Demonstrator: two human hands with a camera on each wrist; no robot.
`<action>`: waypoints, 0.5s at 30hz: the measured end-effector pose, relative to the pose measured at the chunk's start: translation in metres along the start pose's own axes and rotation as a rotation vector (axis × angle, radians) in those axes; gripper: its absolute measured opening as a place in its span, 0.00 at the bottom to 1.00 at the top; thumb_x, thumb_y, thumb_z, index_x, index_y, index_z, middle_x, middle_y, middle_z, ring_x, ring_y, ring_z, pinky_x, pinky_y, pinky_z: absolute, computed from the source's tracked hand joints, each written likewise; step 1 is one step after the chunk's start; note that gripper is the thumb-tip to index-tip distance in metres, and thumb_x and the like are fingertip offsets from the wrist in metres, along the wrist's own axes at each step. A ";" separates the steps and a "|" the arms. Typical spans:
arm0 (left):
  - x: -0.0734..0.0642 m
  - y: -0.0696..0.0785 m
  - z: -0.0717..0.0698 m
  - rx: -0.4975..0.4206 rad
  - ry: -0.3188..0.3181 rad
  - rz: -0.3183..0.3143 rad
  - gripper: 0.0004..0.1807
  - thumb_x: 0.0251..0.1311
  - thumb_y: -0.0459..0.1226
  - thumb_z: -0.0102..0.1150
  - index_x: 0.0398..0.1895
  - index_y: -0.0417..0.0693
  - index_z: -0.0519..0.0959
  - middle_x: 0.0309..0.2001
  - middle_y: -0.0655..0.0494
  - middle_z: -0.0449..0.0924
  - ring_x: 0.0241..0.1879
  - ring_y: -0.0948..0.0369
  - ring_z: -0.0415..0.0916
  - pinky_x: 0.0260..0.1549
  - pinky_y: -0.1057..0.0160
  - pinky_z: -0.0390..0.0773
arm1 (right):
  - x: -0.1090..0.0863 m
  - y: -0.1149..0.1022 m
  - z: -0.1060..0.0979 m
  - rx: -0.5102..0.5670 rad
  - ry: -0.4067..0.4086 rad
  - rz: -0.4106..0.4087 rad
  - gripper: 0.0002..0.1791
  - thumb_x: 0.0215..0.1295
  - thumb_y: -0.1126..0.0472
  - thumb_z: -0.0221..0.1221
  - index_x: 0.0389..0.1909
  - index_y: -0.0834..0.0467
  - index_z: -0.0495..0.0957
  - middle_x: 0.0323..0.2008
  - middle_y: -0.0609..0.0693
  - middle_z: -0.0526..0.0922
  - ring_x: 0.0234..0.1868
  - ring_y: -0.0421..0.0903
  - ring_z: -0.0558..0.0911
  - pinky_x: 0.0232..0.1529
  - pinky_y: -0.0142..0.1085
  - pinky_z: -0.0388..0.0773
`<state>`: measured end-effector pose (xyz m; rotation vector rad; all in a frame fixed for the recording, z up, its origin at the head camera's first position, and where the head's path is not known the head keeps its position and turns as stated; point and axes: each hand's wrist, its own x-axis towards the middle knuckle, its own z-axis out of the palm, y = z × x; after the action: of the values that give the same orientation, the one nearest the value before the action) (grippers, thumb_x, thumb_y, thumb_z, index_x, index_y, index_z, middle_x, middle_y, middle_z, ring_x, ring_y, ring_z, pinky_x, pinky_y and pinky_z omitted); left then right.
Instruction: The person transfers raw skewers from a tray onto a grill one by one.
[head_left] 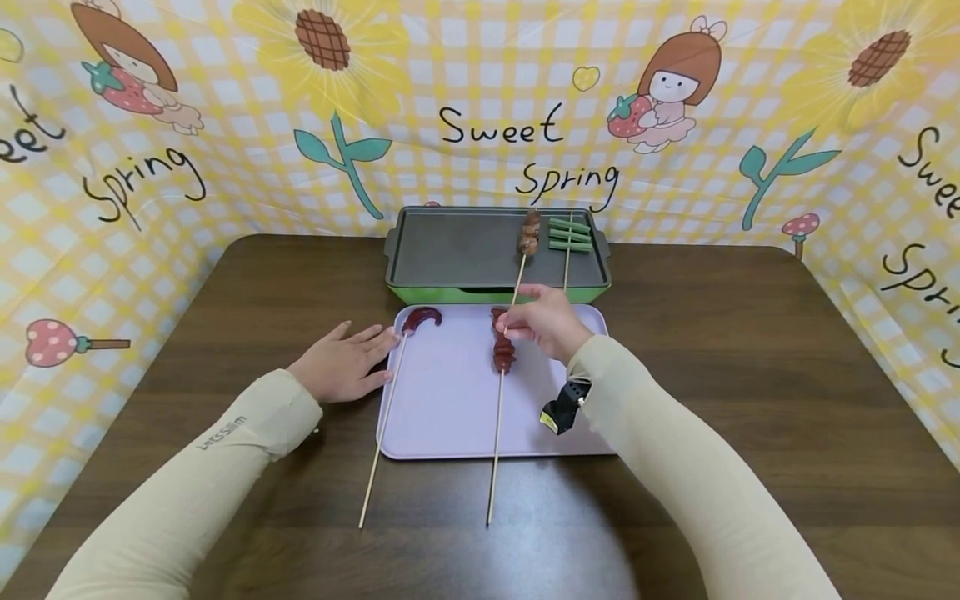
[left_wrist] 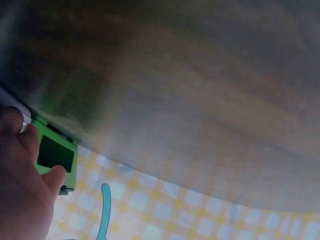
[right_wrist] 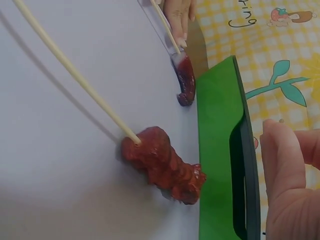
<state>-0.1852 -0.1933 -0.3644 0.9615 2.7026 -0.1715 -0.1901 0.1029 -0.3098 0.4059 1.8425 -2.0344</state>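
Note:
In the head view my right hand [head_left: 546, 321] pinches the wooden stick of a meat skewer [head_left: 529, 233], whose browned chunks lie over the right part of the grill pan [head_left: 457, 246]. Below that hand a red meat skewer [head_left: 503, 354] lies on the lilac tray [head_left: 442, 417], its stick reaching past the front edge. My left hand [head_left: 341, 362] rests with spread fingers at the tray's left edge. Beside its fingertips lies a skewer with a dark red curled tentacle [head_left: 422, 318]. A skewer of green vegetable pieces [head_left: 570, 235] sits at the pan's right end.
The grill's green base [right_wrist: 216, 150] stands right behind the tray. A brown wooden table [head_left: 750, 375] carries everything. Yellow checked cloth [head_left: 480, 92] hangs behind and at both sides. A black strap [head_left: 564, 407] hangs from the right wrist over the tray.

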 end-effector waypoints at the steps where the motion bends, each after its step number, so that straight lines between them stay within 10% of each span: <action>1: 0.000 0.000 0.000 -0.001 -0.001 -0.001 0.35 0.71 0.52 0.40 0.72 0.38 0.57 0.72 0.43 0.54 0.72 0.47 0.50 0.65 0.36 0.45 | 0.000 0.001 0.000 0.002 -0.001 0.002 0.38 0.60 0.81 0.54 0.71 0.63 0.56 0.23 0.56 0.79 0.19 0.42 0.80 0.21 0.27 0.78; 15: 0.000 0.003 -0.004 0.016 -0.019 -0.009 0.35 0.71 0.52 0.40 0.72 0.38 0.58 0.72 0.43 0.55 0.72 0.48 0.50 0.65 0.37 0.46 | 0.002 0.009 0.002 0.007 0.006 -0.005 0.37 0.59 0.81 0.54 0.71 0.63 0.57 0.41 0.69 0.78 0.21 0.42 0.81 0.24 0.27 0.79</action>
<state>-0.1840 -0.1897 -0.3605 0.9474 2.6929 -0.2033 -0.1878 0.1002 -0.3183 0.4101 1.8431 -2.0456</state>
